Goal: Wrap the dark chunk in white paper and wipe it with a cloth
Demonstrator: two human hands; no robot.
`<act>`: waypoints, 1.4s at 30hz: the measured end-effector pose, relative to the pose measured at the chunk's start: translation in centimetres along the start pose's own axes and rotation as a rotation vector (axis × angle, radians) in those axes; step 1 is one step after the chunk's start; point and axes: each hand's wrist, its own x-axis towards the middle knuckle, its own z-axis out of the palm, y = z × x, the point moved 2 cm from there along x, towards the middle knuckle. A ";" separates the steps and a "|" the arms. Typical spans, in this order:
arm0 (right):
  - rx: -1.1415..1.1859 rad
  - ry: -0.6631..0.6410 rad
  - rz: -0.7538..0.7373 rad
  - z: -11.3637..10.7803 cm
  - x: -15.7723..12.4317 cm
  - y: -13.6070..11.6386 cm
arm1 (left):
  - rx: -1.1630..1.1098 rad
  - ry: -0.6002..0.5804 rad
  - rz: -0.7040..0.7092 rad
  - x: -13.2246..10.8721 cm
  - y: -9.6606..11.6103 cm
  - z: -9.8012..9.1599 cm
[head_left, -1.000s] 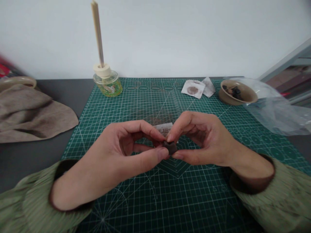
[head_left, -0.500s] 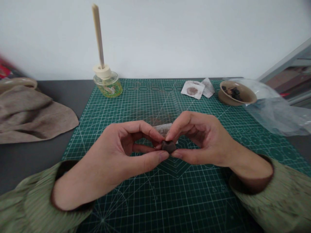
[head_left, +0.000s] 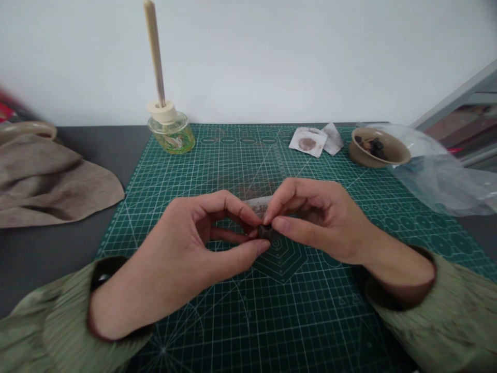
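A small dark brown lump (head_left: 265, 232), perhaps clay, is held above the green cutting mat (head_left: 287, 316). My left hand (head_left: 209, 238) pinches it between thumb and fingertips from the left. From the right, my right hand (head_left: 318, 220) has its thumb and forefinger closed on the lump's upper right edge, and these cover part of it. Behind the fingertips a whitish packet (head_left: 258, 204) with brown showing through lies on the mat, partly hidden by my hands.
A reed diffuser bottle (head_left: 173, 134) stands at the back left. Left lies a brown cloth (head_left: 58, 181) by a bowl (head_left: 29, 130). White packets (head_left: 308, 141) lie at the back. A tan bowl (head_left: 378, 155) with dark pieces stands right, beside clear plastic (head_left: 438, 181).
My right thumb has moved up from the lower right of the lump to its upper edge, near the forefinger. My left hand keeps nearly the same pinch.
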 end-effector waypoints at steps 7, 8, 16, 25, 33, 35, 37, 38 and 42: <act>0.039 -0.024 -0.013 -0.1 -0.1 -0.3 | -0.004 0.004 -0.014 0.2 0.0 0.0; 0.030 -0.021 -0.007 -0.1 -0.1 -0.3 | -0.002 0.006 -0.009 0.3 0.1 0.0; -0.003 -0.015 -0.033 -0.3 -0.4 0.4 | 0.046 0.074 0.093 0.0 0.3 -0.3; 0.011 -0.012 -0.030 -0.3 -0.3 0.4 | 0.075 0.077 0.130 -0.4 0.3 -0.5; -0.081 0.022 -0.055 -0.5 -0.3 0.2 | 0.131 0.119 0.172 -0.5 0.4 -0.7; -0.099 0.043 -0.073 -0.6 -0.3 0.2 | 0.150 0.132 0.171 -0.4 0.4 -0.6; -0.119 0.046 -0.087 -0.7 -0.3 0.3 | 0.170 0.139 0.161 -0.3 0.3 -0.6; -0.126 0.044 -0.089 -0.8 -0.4 0.3 | 0.181 0.142 0.154 -0.3 0.2 -0.6; -0.146 0.024 -0.098 -0.8 -0.3 0.5 | 0.215 0.145 0.150 -0.2 0.0 -0.7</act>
